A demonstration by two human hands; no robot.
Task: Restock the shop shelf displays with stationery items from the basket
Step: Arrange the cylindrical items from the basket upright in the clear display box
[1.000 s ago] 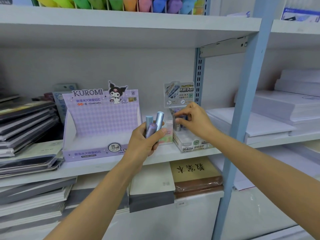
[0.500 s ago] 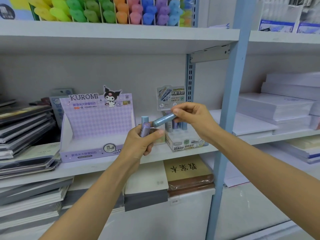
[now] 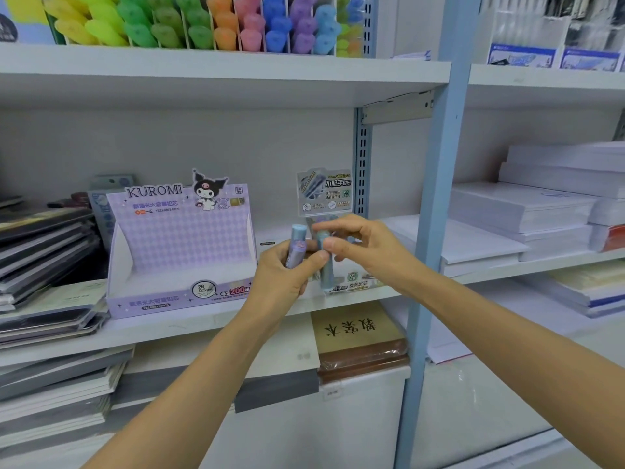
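Note:
My left hand (image 3: 282, 277) grips two lead-refill tubes (image 3: 297, 247), one with a blue cap and one lilac, held upright in front of the middle shelf. My right hand (image 3: 363, 250) pinches a third, teal-blue tube (image 3: 325, 269) between thumb and forefinger, upright and right beside my left thumb. Behind the hands stands a small refill display box (image 3: 353, 282) with a printed header card (image 3: 324, 191); its inside is mostly hidden by my hands. To the left sits the purple Kuromi display box (image 3: 179, 252), whose tray shows no tubes.
The white middle shelf edge (image 3: 169, 328) carries stacked notebooks (image 3: 44, 252) at left. A blue upright post (image 3: 431, 231) stands just right of the hands, with paper reams (image 3: 541, 211) beyond it. Coloured highlighters (image 3: 203, 25) fill the top shelf. A brown book (image 3: 358, 336) lies below.
My right hand left the small box, took one tube from my left hand's bundle, and turned it from slanted to upright beside my left thumb. The view shifted right and lower.

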